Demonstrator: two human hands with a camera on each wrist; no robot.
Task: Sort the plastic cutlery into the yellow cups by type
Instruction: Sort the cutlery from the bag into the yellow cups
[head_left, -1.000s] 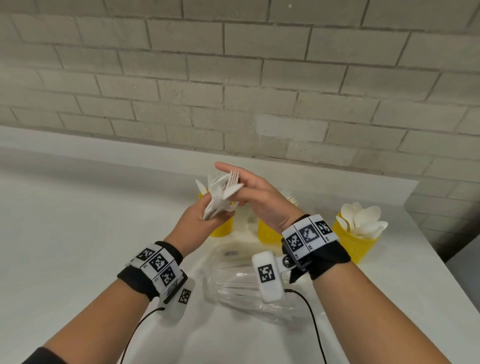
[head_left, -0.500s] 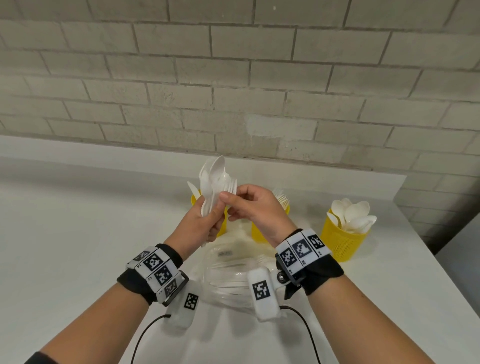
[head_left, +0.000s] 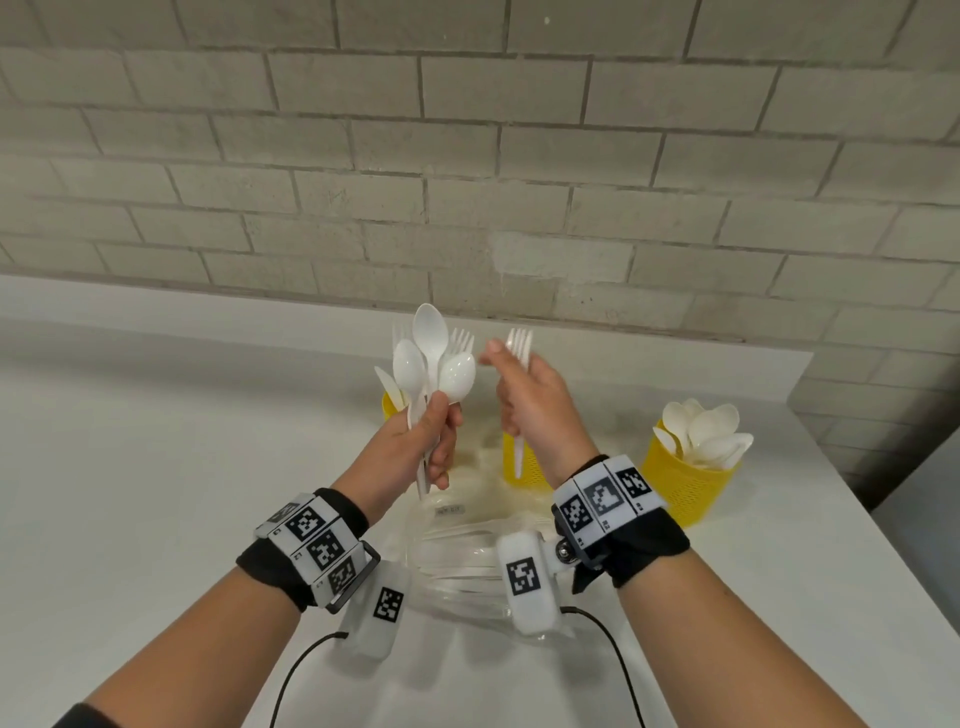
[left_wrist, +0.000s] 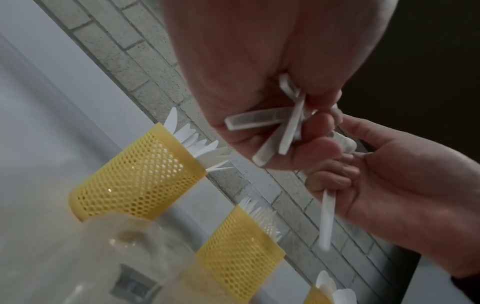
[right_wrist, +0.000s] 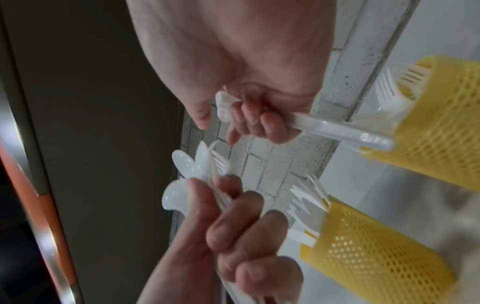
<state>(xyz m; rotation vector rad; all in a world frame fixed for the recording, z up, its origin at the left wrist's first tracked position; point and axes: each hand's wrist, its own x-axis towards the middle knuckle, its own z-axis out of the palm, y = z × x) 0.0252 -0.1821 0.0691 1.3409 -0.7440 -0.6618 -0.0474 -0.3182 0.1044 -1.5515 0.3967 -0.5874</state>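
Observation:
My left hand (head_left: 434, 434) grips a bunch of white plastic spoons and forks (head_left: 434, 358) upright above the table; their handles (left_wrist: 283, 131) cross in my palm. My right hand (head_left: 524, 400) holds a single white fork (head_left: 519, 343) upright, just right of the bunch; its handle (right_wrist: 337, 129) sticks out below my curled fingers. Three yellow mesh cups stand behind: the left cup (head_left: 388, 408) with knives (left_wrist: 197, 144), the middle cup (head_left: 522, 462) with forks (right_wrist: 392, 90), partly hidden by my right hand, and the right cup (head_left: 680, 483) full of spoons (head_left: 704, 428).
A clear plastic bag (head_left: 462, 561) with more white cutlery lies on the white table (head_left: 156, 467) between my wrists. A grey brick wall (head_left: 467, 156) rises behind the cups. The table's right edge (head_left: 883, 540) runs close to the spoon cup.
Both hands rose with the cutlery. My right hand drew one fork out of the bunch and moved right, away from the left hand, which turned the bunch upright.

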